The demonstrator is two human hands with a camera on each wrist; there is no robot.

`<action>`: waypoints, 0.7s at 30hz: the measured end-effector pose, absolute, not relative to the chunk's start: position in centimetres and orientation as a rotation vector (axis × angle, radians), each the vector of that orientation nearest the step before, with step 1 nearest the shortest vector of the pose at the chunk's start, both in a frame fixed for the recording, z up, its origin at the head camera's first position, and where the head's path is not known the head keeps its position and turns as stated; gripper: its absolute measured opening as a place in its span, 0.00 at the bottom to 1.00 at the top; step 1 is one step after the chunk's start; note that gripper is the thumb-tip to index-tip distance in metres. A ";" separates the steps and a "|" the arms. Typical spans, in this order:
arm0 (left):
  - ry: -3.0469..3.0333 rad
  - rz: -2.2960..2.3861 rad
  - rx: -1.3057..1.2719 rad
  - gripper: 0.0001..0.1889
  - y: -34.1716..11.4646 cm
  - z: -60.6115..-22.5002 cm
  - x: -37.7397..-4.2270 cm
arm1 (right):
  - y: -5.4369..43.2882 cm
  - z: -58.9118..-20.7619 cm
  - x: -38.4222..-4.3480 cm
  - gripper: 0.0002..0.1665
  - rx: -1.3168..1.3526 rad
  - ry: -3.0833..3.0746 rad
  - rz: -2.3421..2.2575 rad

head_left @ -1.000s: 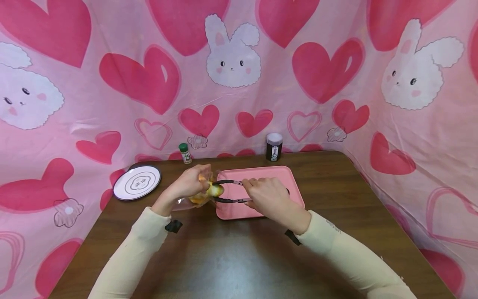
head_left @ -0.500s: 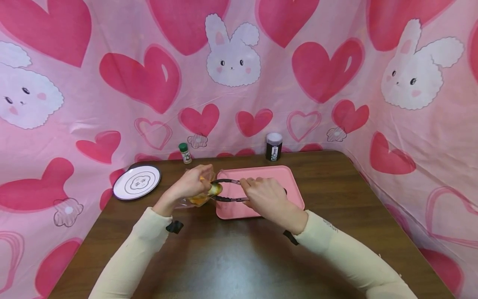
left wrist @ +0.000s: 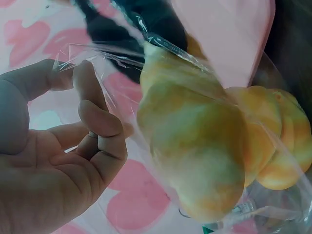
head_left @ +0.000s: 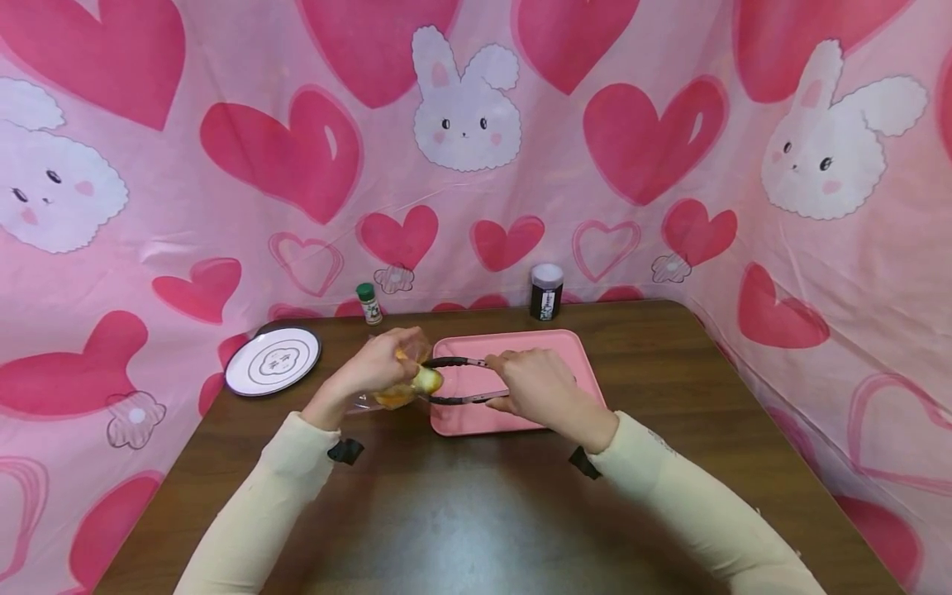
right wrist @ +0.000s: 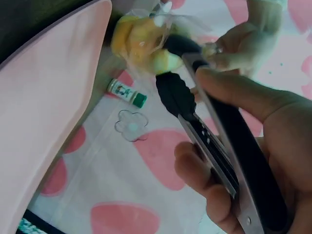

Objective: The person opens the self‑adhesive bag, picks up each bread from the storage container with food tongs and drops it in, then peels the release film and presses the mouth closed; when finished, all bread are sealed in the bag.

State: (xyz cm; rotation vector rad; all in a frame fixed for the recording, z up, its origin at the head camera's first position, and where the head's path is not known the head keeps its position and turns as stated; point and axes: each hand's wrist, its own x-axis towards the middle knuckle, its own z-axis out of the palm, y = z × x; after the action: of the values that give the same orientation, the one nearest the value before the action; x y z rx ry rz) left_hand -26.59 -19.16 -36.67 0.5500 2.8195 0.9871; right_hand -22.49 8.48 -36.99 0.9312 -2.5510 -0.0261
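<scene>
- Between left hand (head_left: 379, 361) and right hand (head_left: 546, 392): obstructed by tongs (right wrist: 246, 156) and bagged bread (left wrist: 195, 131).
- Below right hand: tray (head_left: 550, 347), rim raised.
- Left of left hand: plate (head_left: 273, 361).
- Beyond left hand: bottle (head_left: 368, 306); beyond right: jar (head_left: 546, 293).
- Passable: table (head_left: 669, 372) right of tray, and bodyward of both hands.

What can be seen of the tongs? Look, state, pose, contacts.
The tongs have two silver, metal-looking arms with black handle inlays and black, scalloped tips. A small rivet shows near the rear. The right hand holds them, fingers and thumb around the arms. They are spread open, pointing left and, in the head view, appear above the pink tray. The tips straddle one end of a bread roll by a clear bag; whether they touch either is unclear.
</scene>
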 end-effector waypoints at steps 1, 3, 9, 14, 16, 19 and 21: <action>2.826 0.984 0.538 0.37 -19.3 -36.6 -26.6 | 8.7 -37.0 -22.7 0.31 0.928 -2.598 0.009; 2.840 0.974 0.523 0.38 -19.4 -36.4 -26.5 | 9.0 -36.8 -23.1 0.32 0.918 -2.691 0.092; 2.827 1.001 0.482 0.39 -19.5 -36.2 -26.4 | 9.6 -36.5 -24.2 0.31 0.883 -2.863 0.273; 2.847 0.990 0.494 0.39 -19.5 -36.2 -26.4 | 9.8 -36.6 -24.6 0.29 0.886 -2.885 0.330; 2.859 0.972 0.502 0.39 -19.6 -36.2 -26.5 | 9.9 -36.6 -24.5 0.29 0.898 -2.851 0.312; 2.862 0.955 0.502 0.39 -19.7 -36.2 -26.5 | 9.9 -36.6 -24.1 0.29 0.941 -2.741 0.228; 2.857 0.950 0.499 0.38 -19.7 -36.1 -26.6 | 9.9 -36.5 -23.9 0.30 0.976 -2.650 0.155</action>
State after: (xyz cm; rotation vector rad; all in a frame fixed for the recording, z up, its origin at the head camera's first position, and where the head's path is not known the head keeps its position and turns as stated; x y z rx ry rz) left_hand -26.56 -19.71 -36.11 0.4993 2.8568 0.9501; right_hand -23.85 9.85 -36.53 0.9761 -2.6502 0.1549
